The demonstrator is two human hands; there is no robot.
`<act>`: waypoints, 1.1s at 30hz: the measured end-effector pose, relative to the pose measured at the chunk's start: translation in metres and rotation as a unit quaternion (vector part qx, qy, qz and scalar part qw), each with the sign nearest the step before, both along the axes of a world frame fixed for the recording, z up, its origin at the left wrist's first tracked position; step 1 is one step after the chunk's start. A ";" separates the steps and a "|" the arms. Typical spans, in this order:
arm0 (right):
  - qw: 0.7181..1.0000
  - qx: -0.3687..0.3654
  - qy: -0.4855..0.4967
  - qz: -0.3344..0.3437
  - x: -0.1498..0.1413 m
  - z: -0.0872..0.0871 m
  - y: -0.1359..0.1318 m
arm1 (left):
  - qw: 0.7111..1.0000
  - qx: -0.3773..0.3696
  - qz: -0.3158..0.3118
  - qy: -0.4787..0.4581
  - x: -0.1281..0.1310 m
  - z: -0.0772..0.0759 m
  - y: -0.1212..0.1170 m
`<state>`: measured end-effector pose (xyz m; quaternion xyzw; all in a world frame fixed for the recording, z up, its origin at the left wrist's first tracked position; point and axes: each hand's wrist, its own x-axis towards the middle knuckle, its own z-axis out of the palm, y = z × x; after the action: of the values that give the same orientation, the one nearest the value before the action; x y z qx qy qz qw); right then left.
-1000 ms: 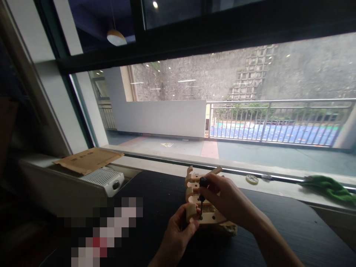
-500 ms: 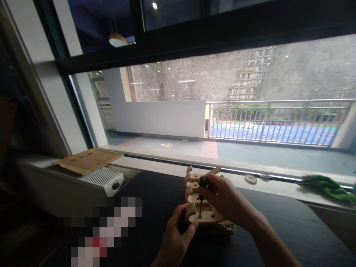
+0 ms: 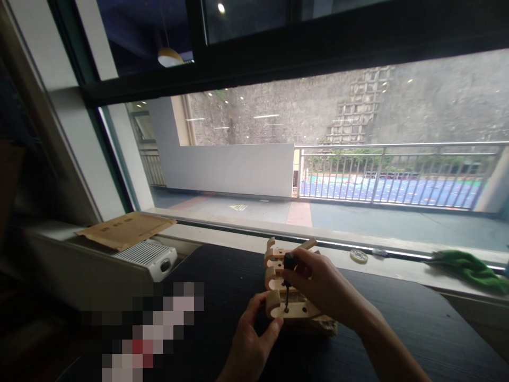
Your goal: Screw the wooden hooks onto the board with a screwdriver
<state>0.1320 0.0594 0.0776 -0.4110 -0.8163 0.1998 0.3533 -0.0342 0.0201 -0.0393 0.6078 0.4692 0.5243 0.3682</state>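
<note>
Head view: we hold a screwdriver (image 3: 289, 262) nearly upright over the front hook (image 3: 273, 300) of a wooden rack on the table (image 3: 382, 305).
Our right hand (image 3: 324, 289) has its fingers closed round the black handle, tip at the hook's left hole; our left hand (image 3: 256, 329) grips the curl between thumb and fingers. The wood looks light, stiff and dry, so we expect little slip, though the thin curl might crack; we would hold its flat part.
</note>
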 end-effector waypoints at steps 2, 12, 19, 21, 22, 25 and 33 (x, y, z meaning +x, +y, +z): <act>1.000 -0.005 0.005 0.002 0.000 0.002 -0.002 | 1.000 -0.001 -0.002 0.002 0.000 0.000 0.000; 0.999 -0.005 0.042 -0.001 0.000 0.001 0.001 | 1.000 -0.003 -0.009 -0.009 0.000 0.003 -0.002; 0.999 0.006 0.050 0.011 0.001 0.000 0.000 | 1.000 -0.002 0.009 -0.012 0.000 0.004 -0.001; 0.998 0.019 0.053 0.022 0.001 0.000 -0.001 | 1.000 -0.001 0.008 -0.007 0.000 0.004 -0.001; 0.998 0.026 0.052 0.025 0.002 0.000 0.000 | 1.000 -0.001 0.006 -0.004 -0.001 0.003 -0.001; 0.998 0.038 0.050 0.020 0.002 -0.001 0.002 | 1.000 0.007 0.008 0.007 0.001 0.001 -0.001; 0.999 0.047 0.016 -0.003 -0.002 0.001 -0.001 | 0.950 0.247 0.139 0.129 0.006 -0.005 -0.006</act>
<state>0.1302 0.0588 0.0784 -0.3934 -0.8176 0.1669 0.3859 -0.0278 0.0143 -0.0448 0.6709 0.4486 0.5868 0.0657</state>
